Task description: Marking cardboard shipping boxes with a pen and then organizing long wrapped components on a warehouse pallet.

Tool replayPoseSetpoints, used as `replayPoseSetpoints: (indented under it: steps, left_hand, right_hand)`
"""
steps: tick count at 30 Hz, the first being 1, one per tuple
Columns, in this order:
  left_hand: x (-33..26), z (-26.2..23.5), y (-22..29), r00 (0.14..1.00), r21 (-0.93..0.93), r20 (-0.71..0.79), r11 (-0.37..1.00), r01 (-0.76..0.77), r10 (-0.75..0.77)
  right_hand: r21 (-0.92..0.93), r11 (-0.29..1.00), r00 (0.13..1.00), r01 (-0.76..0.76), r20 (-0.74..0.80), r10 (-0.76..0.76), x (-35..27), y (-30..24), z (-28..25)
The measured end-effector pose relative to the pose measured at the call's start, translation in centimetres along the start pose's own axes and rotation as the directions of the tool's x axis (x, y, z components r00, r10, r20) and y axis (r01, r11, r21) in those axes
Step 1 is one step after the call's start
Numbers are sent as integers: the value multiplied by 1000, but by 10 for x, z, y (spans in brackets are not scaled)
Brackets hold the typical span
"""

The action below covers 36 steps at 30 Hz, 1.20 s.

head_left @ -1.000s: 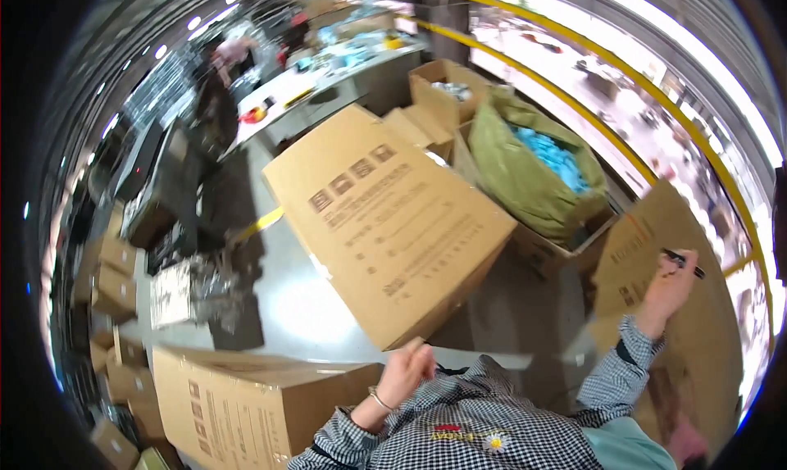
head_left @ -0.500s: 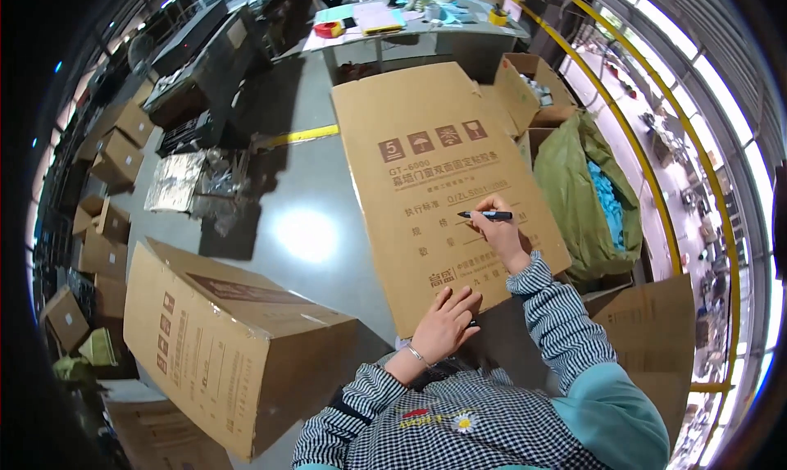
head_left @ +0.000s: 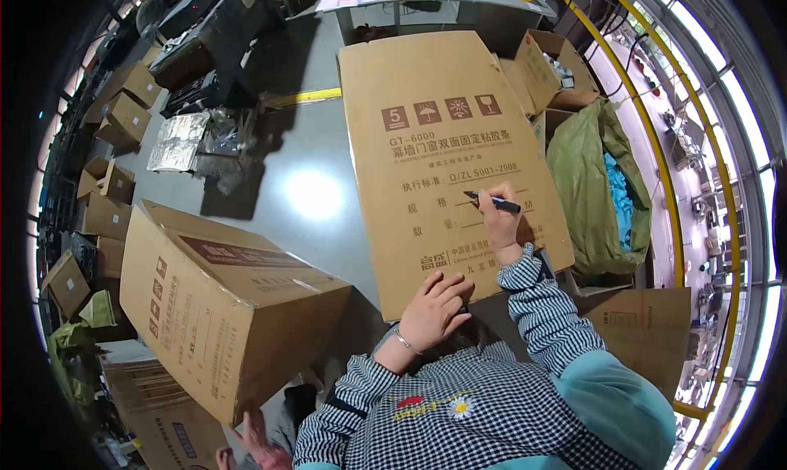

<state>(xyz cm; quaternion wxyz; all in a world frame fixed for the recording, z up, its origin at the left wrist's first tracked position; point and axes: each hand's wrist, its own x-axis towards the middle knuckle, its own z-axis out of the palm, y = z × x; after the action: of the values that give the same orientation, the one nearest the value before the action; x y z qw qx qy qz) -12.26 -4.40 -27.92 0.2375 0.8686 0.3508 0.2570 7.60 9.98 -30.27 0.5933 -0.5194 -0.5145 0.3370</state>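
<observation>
A large flattened cardboard box point(head_left: 418, 85) with brown printing lies in front of me. My right hand point(head_left: 498, 220) is closed on a black marker point(head_left: 509, 206), its tip pointing left over the printed lines in the lower half of the cardboard. I cannot tell whether the tip touches the surface. Fingers stretched out, my left hand point(head_left: 433, 313) rests on the cardboard's near edge. A small black piece point(head_left: 464, 309) shows by its thumb; whether it is gripped I cannot make out.
A printed carton point(head_left: 287, 322) stands at the left; another person's hand point(head_left: 256, 439) is at its bottom. On the right are a green sack point(head_left: 574, 154) with blue contents, an open box point(head_left: 533, 68) and yellow rails point(head_left: 656, 175). A table point(head_left: 377, 13) spans the back.
My view has shifted, so the table sits higher in the picture. My right hand has moved slightly up the cardboard with the marker. Another person's hands have appeared at the lower left.
</observation>
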Motion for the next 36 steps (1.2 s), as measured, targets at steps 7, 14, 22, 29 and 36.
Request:
replayPoseSetpoints:
  steps: [7, 14, 22, 29, 36]
  left_hand:
    - [-5, 5, 11, 1000, 65, 9, 998, 27, -27]
    - [-1, 8, 6, 1000, 76, 17, 997, 11, -12]
    - [0, 10, 14, 999, 72, 13, 996, 48, -49]
    - [1, 11, 12, 999, 73, 16, 997, 38, -40]
    - [-1, 11, 11, 999, 76, 23, 997, 29, -31]
  right_hand:
    - [212, 977, 946, -18, -313, 85, 35, -34, -56]
    - [-225, 959, 979, 170, 146, -140, -9, -4, -1]
    - [-260, 957, 984, 130, 154, -92, -8, -11, 3]
    - [-289, 941, 978, 178, 161, -135, -5, -10, 5]
    - [-403, 898, 983, 178, 106, -147, -8, -6, 0]
